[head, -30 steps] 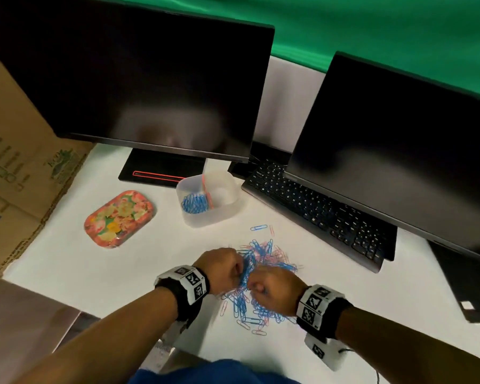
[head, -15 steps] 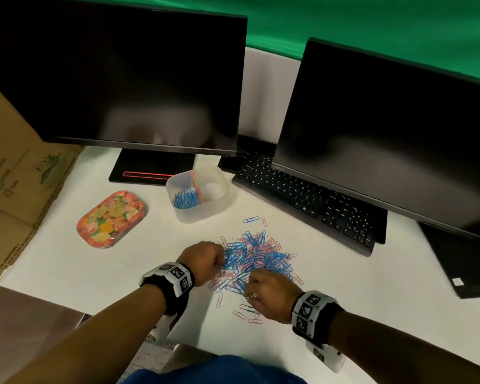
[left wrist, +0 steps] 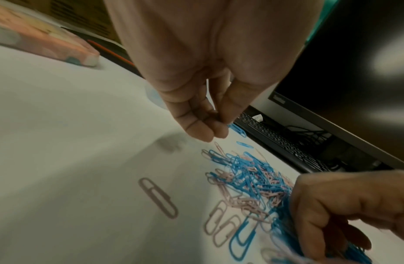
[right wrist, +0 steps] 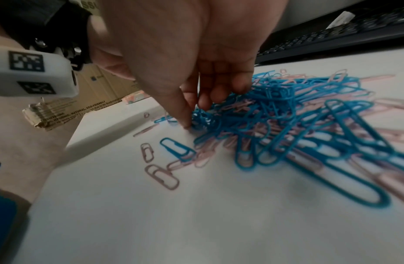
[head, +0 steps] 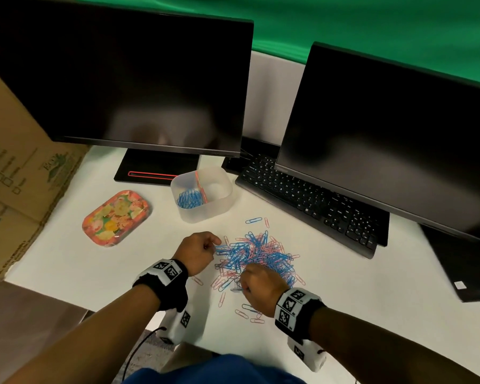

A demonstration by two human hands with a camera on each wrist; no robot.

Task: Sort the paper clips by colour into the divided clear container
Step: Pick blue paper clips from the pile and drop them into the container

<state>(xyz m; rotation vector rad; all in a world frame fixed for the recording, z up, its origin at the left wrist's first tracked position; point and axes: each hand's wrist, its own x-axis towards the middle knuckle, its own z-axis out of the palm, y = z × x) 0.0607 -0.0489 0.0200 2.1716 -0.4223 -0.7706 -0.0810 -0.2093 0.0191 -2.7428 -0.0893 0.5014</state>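
Clips (head: 257, 257) are lying heaped on the white counter (head: 372, 295), pointing every way, just below the container (head: 203, 194). Left hand (head: 196, 252) is pinching a blue clip (left wrist: 237, 129) in a narrow grip, its long axis pointing toward the keyboard (head: 308, 199). Right hand (head: 261, 286) is digging curled fingers (right wrist: 205, 96) into blue clips. Bare counter is lying right of the heap.
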